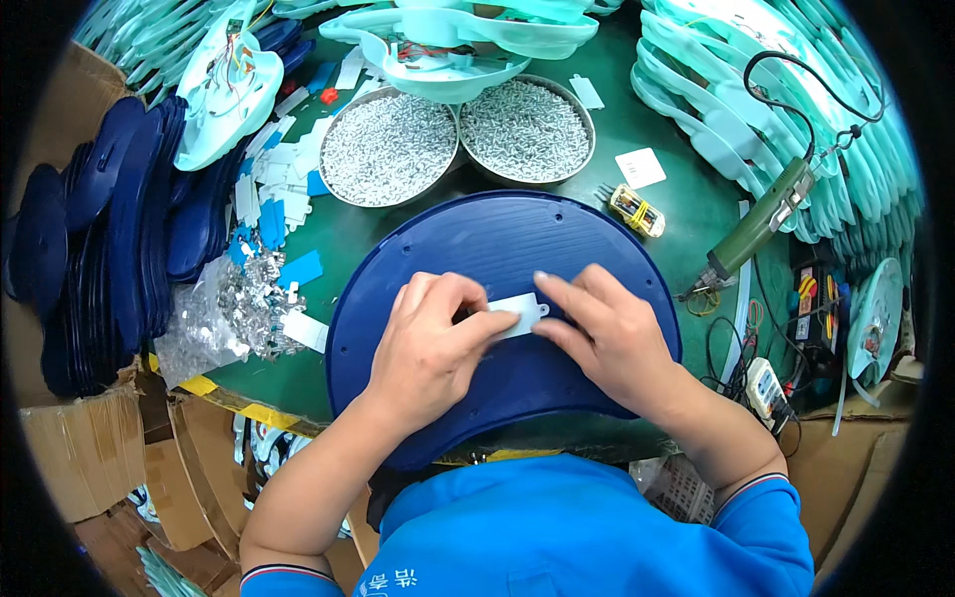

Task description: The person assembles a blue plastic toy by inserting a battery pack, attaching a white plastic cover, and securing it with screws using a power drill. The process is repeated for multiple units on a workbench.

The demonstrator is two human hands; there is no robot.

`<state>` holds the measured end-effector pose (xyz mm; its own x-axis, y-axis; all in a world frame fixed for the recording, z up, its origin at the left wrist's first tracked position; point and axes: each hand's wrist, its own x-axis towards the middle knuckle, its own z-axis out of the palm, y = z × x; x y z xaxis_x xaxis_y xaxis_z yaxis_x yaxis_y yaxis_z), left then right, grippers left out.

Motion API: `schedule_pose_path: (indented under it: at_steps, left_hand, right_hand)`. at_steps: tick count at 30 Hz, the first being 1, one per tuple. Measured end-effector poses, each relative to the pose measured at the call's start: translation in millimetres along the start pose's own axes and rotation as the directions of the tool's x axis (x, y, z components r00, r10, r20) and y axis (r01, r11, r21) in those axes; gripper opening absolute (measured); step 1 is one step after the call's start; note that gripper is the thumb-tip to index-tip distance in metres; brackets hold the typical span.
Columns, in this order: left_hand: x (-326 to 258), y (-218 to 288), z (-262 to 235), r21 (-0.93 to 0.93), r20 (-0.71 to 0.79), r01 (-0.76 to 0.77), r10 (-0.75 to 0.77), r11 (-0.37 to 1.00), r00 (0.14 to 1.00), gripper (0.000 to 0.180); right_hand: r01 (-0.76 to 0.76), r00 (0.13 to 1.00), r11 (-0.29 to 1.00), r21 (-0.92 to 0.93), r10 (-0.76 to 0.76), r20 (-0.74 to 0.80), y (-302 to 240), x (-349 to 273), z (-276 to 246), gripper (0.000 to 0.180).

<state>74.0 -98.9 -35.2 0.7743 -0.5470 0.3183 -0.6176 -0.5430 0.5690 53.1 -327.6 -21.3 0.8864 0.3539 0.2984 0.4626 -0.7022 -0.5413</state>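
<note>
My left hand point(423, 338) pinches a small pale plastic cover plate point(515, 312) between thumb and fingers. A little tab with a hole sticks out at the plate's right end. My right hand point(622, 333) is beside that tab, thumb and index finger apart, and I see nothing held in it. Below both hands lies a dark blue crescent-shaped plastic panel point(477, 244) with small holes along its rim. It rests on the green tabletop point(587, 194), its inward curve facing me.
Two round trays point(328, 169) of small silver screws stand behind the panel. Left are metal pieces in a plastic bag point(204, 323), loose plates point(284, 169) and stacked blue parts point(119, 229). A green electric screwdriver point(761, 219) hangs right, near mint-green shells point(696, 90) and a meter point(764, 388).
</note>
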Motion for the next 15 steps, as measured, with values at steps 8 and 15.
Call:
schedule_pose_path:
  at_steps: [8, 15]
  left_hand:
    - [5.1, 14.3, 11.9, 0.114, 0.009, -0.345, 0.346, 0.932, 0.938, 0.032]
    - [68.9, -15.3, 7.4, 0.121, -0.109, -0.165, 0.179, 0.979, 0.978, 0.015]
  right_hand:
    - [0.256, 0.964, 0.939, -0.230, -0.229, 0.139, 4.1, -15.7, 6.0, 0.039]
    - [-0.120, 0.830, 0.992, -0.025, 0.086, -0.551, 47.0, -28.3, -37.2, 0.037]
